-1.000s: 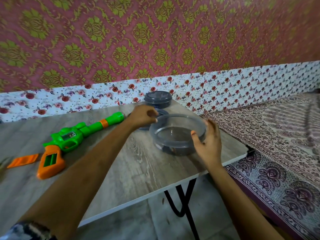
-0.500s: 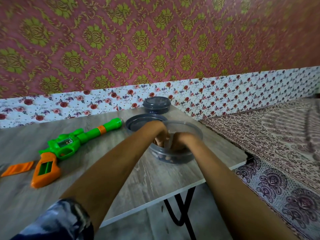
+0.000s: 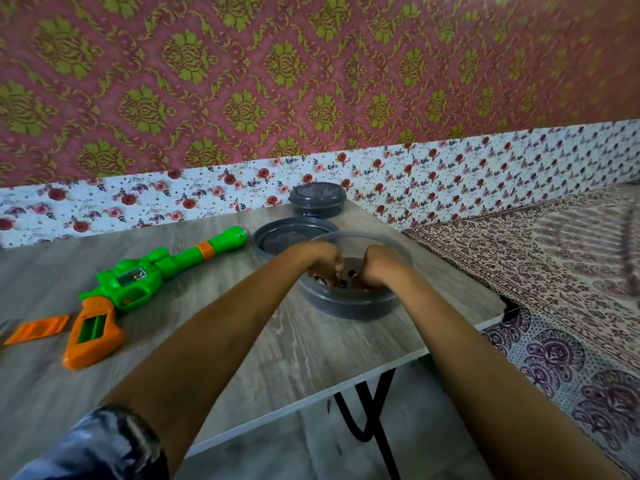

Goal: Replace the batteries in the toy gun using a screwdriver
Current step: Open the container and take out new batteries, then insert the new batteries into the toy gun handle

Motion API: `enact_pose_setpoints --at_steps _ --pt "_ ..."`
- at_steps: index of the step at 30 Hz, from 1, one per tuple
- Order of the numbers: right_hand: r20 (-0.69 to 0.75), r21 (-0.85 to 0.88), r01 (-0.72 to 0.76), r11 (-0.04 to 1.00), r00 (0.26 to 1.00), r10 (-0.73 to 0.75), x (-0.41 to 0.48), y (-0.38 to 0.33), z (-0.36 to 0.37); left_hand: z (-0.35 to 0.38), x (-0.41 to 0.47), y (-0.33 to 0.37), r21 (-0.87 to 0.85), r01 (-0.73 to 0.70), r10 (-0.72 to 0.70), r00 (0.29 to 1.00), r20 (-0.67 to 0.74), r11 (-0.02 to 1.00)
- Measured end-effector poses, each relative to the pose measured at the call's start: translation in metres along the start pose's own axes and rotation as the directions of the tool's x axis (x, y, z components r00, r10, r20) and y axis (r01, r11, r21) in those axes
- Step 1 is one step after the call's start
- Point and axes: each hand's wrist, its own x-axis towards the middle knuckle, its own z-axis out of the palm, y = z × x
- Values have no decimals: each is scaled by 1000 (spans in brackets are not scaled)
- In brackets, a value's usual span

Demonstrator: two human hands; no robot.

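The green and orange toy gun (image 3: 138,282) lies on its side at the left of the wooden table (image 3: 277,348), with the slot in its orange handle uncovered. An orange cover piece (image 3: 38,329) rests just left of the handle. Both my left hand (image 3: 322,263) and my right hand (image 3: 377,268) reach down into an open round grey container (image 3: 349,304) that holds several small dark items. Their fingers are curled among those items, and whether they grip any is hidden.
The container's lid (image 3: 277,237) lies upturned just behind it. A second, closed grey container (image 3: 317,199) stands at the table's far corner by the floral wall. The table's right edge is close to the open container, with a patterned bedspread (image 3: 554,289) beyond.
One second ago my hands were lifting the lid off the container. The lid now lies on the table behind it, and both hands have dipped inside the container.
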Motion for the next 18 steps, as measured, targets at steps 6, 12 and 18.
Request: enact_pose_setpoints --at_steps 6,12,18 --pt "-181 260 49 964 983 -1 -10 4 -16 -25 -17 -21 -439 -46 -52 977 -208 897" --pt "-212 408 251 878 961 -176 -31 -56 -28 -54 -76 -89 -483 75 -248 919 -306 872" --pt "-182 230 295 928 949 -257 -43 -142 43 -10 -124 -155 -347 340 -432 872 -232 874"
